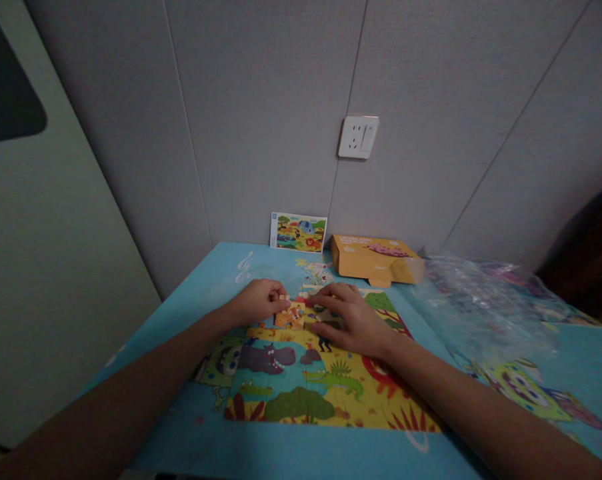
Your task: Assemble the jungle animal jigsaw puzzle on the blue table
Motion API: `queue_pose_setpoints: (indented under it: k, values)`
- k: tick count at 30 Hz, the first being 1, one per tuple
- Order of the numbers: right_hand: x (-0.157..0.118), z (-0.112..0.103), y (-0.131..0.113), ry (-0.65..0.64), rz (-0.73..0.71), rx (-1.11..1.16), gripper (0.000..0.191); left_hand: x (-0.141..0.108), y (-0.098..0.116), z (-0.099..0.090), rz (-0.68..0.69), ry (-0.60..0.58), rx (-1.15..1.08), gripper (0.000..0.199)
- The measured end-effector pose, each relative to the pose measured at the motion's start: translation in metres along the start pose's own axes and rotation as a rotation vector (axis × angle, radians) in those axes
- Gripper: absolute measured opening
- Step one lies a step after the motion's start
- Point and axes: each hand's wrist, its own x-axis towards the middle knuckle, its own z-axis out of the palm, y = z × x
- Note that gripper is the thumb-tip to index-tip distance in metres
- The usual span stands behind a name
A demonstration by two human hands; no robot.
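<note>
A colourful animal jigsaw puzzle [301,373] lies on the blue tabletop, its lower rows joined, with a hippo, a crocodile and bushes. At its upper left edge, my left hand [261,301] is closed in a pinch on a small puzzle piece [291,316] with an orange spotted animal on it. My right hand [353,320] rests on the upper middle of the puzzle, fingers apart, its fingertips close to that piece. The right hand and forearm hide part of the puzzle's right side, including some of a red-maned lion.
A picture card [301,232] leans against the wall at the back. Beside it lies an orange box [373,259] with an open flap. Crumpled clear plastic [485,307] covers the table's right side. A socket [359,137] is on the wall.
</note>
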Motion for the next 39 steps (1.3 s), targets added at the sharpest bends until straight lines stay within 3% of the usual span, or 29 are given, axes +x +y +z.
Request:
queue_pose_setpoints:
  k: [7, 10, 14, 17, 24, 29, 31, 33, 36, 39]
  values:
    - [-0.001, -0.005, -0.007, -0.149, -0.178, 0.051, 0.038, -0.001, -0.001, 0.001, 0.086, 0.018, 0.235, 0.022]
    - [0.0, -0.007, -0.011, -0.184, -0.176, 0.067, 0.035, -0.003, 0.0, 0.001, 0.149, 0.034, 0.281, 0.024]
    - [0.001, -0.008, -0.011, -0.195, -0.165, 0.058, 0.033, -0.007, 0.005, 0.001, 0.266, -0.048, 0.276, 0.025]
    - [0.0, -0.005, -0.009, -0.152, -0.165, 0.08, 0.038, -0.008, 0.008, 0.001, 0.31, -0.071, 0.263, 0.025]
    - [0.0, -0.005, -0.01, 0.105, -0.164, 0.166, 0.053, -0.007, 0.006, 0.001, 0.297, -0.074, 0.273, 0.025]
    - [0.002, -0.008, -0.016, -0.18, -0.194, 0.113, 0.042, -0.008, 0.009, 0.0, 0.279, -0.111, 0.294, 0.028]
    - [0.002, -0.007, -0.014, -0.176, -0.153, 0.083, 0.039, -0.008, 0.01, -0.001, 0.276, -0.112, 0.309, 0.027]
    - [0.003, -0.004, -0.008, -0.085, -0.066, 0.034, 0.036, -0.008, 0.01, -0.001, 0.283, -0.108, 0.327, 0.026]
    - [0.002, 0.001, 0.003, 0.077, 0.155, -0.106, 0.035, -0.009, 0.008, -0.002, 0.321, -0.122, 0.335, 0.026]
    - [0.0, 0.005, 0.012, 0.074, 0.37, -0.254, 0.046, -0.01, 0.007, -0.002, 0.355, -0.139, 0.326, 0.024]
